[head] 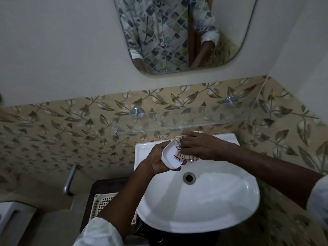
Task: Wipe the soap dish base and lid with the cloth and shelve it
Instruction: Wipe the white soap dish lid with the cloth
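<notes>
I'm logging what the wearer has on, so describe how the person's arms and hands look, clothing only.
Both hands, the left hand and right hand, are bare: no gloves, rings or watch visible. The forearms are uncovered, with pale, light-coloured sleeves pushed back toward the elbows. The mirror's reflection shows a patterned button shirt with rolled cuffs.

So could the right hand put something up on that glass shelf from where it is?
Probably yes. The right hand, pressing the cloth into the soap dish piece, sits just below the glass shelf, whose visible surface looks bare. Nothing seems to block the way up.
</notes>
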